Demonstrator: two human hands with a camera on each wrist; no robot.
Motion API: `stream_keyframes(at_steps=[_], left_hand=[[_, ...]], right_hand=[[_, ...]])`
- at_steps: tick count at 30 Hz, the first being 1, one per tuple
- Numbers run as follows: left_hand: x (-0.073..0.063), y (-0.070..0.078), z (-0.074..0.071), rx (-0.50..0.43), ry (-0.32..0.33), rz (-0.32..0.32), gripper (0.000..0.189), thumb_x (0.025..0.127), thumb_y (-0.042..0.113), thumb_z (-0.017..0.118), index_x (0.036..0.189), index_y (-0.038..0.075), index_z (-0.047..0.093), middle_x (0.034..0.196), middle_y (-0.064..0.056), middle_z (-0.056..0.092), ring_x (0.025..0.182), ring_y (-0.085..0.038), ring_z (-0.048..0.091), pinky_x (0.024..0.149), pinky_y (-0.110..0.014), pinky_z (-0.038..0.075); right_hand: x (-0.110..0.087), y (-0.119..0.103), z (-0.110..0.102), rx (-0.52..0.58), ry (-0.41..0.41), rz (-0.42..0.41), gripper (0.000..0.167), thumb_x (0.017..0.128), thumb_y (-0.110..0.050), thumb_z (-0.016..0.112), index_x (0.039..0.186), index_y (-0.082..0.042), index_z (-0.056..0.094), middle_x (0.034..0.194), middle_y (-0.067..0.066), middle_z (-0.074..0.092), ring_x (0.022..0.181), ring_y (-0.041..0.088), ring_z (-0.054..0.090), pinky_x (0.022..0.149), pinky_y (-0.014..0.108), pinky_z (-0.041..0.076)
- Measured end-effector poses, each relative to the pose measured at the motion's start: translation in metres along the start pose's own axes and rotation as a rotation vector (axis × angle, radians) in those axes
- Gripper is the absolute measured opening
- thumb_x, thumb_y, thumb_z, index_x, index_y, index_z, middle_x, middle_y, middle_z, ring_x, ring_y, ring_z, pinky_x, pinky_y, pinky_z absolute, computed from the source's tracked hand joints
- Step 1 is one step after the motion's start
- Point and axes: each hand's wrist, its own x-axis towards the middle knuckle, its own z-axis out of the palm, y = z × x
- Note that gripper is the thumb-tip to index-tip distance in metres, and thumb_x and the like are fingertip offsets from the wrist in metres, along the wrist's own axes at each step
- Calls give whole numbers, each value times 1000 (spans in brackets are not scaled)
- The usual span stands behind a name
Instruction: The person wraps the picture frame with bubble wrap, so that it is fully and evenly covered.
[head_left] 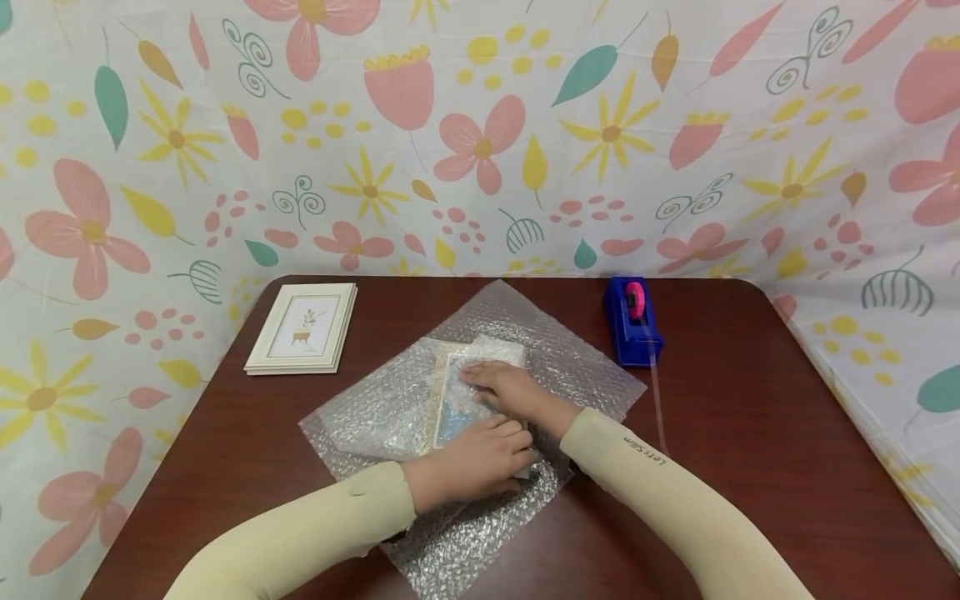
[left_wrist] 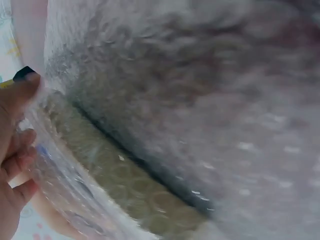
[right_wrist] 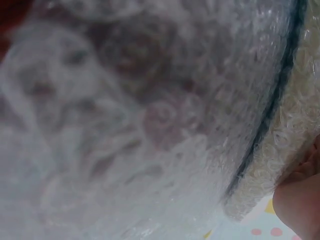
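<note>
A picture frame (head_left: 450, 417) with a pale border and a blue picture lies on the table under clear bubble wrap (head_left: 495, 317). My left hand (head_left: 480, 458) is at the frame's near end, its fingers bent over the bubble wrap there. In the left wrist view, the fingers of the left hand (left_wrist: 15, 160) touch the wrap beside the frame's covered edge (left_wrist: 120, 175). My right hand (head_left: 513, 392) rests across the frame's upper part, fingers extended to the left. Only part of the right hand (right_wrist: 300, 205) shows in the right wrist view, close to the wrapped edge (right_wrist: 275, 145).
A white frame (head_left: 303, 329) with a plant picture lies at the back left, apparently atop another. A blue tape dispenser (head_left: 630, 325) with a pink core stands at the back right. A strip of tape (head_left: 658, 408) hangs from it over the brown table (head_left: 765, 433).
</note>
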Motion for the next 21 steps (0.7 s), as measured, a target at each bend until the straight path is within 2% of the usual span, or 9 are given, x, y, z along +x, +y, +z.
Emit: stream_keyframes(at_steps=[4,7,10,13,18,21], left_hand=[[4,4,-1,165,59,43,12,96,36,65,89,26,69,96,13,63,92,-7,55,85,-23,46],[2,8,-2,233,73,69,9,93,30,66,85,28,70,95,14,63,90,-5,56,81,-20,47],[-1,13,-2,243,64,76,4,89,26,70,86,28,73,94,13,63,87,-4,56,72,-15,49],[-5,19,-1,221,68,56,4,87,25,73,89,27,75,93,12,64,84,-2,56,62,-12,48],[-11,27,1,204,92,15,8,89,29,72,91,23,76,96,10,63,81,-3,54,56,-11,46],[-14,31,0,258,60,15,11,90,30,70,93,22,77,100,8,61,81,-4,50,57,-10,46]], right_hand=[[0,-3,0,5,-9,-5,49,103,-20,58,150,-7,52,157,13,51,147,35,46,121,51,39],[0,-3,1,-3,-7,-11,48,104,-20,58,150,-8,51,158,12,50,148,34,46,121,51,39],[-1,-1,3,-12,11,-21,48,103,-20,58,149,-7,53,157,12,51,147,35,47,121,51,39],[-2,1,4,-15,30,-30,48,102,-20,59,148,-7,54,156,13,52,146,35,48,120,51,40],[-3,4,9,-45,61,-42,48,102,-19,60,147,-6,55,154,13,54,143,36,51,119,50,42],[-3,3,11,-63,70,-32,47,103,-19,57,148,-6,53,155,13,53,145,36,49,120,49,40]])
